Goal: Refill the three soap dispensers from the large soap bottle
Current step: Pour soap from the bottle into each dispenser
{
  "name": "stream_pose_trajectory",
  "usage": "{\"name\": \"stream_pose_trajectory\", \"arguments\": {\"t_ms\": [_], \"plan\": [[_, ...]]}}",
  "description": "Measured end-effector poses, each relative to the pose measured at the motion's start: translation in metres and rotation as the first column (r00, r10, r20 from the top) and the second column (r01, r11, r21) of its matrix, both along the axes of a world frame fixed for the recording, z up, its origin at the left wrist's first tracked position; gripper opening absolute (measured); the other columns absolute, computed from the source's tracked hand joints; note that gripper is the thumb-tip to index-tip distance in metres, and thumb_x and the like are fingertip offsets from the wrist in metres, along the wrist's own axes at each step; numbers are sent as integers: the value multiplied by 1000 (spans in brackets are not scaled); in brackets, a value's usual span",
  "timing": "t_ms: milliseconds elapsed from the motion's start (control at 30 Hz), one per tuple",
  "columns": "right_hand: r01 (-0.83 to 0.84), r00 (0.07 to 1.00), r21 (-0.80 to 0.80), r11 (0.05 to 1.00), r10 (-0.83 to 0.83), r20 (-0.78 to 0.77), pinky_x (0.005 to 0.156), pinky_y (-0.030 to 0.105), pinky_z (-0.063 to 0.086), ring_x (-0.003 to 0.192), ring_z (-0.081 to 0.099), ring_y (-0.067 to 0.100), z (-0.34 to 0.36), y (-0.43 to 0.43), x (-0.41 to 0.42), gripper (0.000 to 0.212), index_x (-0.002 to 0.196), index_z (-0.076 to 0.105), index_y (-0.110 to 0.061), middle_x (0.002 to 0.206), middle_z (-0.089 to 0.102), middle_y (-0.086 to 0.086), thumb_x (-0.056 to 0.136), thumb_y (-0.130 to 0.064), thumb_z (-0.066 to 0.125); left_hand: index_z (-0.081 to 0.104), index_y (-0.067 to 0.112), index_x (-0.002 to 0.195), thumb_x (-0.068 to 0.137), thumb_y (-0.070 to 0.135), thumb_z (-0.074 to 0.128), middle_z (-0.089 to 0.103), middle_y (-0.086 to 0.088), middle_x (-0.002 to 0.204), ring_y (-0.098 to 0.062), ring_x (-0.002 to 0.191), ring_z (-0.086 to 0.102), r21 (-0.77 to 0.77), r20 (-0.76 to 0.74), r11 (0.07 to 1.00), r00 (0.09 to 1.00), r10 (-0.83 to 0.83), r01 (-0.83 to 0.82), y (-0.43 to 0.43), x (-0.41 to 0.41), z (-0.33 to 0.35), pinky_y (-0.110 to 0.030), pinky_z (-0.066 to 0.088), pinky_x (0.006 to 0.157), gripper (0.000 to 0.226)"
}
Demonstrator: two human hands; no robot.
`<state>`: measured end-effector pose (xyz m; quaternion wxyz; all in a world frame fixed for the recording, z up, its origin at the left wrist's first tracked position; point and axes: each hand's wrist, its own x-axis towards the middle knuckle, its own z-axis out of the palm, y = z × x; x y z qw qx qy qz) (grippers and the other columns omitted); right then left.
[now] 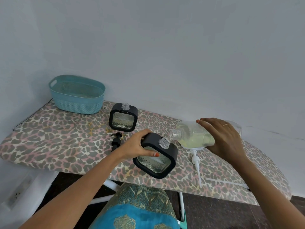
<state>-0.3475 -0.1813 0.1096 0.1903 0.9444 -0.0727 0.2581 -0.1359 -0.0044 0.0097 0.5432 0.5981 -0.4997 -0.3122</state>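
The right hand (221, 138) grasps the large soap bottle (193, 134), which is tipped almost level with its open mouth just beside the neck of the near dispenser (171, 152). The left hand (138, 146) grips that dispenser by its black frame and holds it tilted at the near edge of the patterned surface (57, 138).

Risk: both necks are narrow and neither vessel is braced, so a slight wobble would likely run soap down the frame onto the fabric. Tipping faster could flood the neck. The second dispenser (123, 117) stands uncapped behind — keep clear.
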Motion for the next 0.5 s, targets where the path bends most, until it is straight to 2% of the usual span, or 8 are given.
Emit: {"name": "stream_pose_trajectory", "arguments": {"t_ms": [167,267,367,500], "plan": [[-8,1000,-26,1000,8,-7,75,39,53,94,66,31,-6,-1,-1,58,118,47,-18,107,68,11,68,-44,63,54,10,104,44,61,79,64,-9,99,-20,94,64,0,2,1000,1000,-8,8,1,0,1,-33,53,87,82],[-11,1000,-29,1000,10,-8,74,39,53,93,67,30,-9,-1,-1,62,119,47,-18,106,68,10,65,-41,66,54,8,106,44,62,79,64,-11,101,-21,94,64,3,6,1000,1000,-4,4,0,0,-1,-35,53,88,85],[-11,1000,-21,1000,11,-16,73,38,53,92,67,30,-12,0,0,60,118,47,-18,106,69,10,67,-45,64,54,7,105,45,62,79,64,-8,98,-20,94,64,2,18,1000,1000,-5,5,0,-1,0,-35,53,87,86],[-12,1000,10,1000,12,-12,74,39,53,93,67,30,-15,0,1,52,118,47,-18,106,68,10,80,-54,44,54,7,105,45,62,79,63,-1,96,-17,93,64,-1,17,1000,1000,-11,11,1,-2,1,-29,54,85,86]]}}
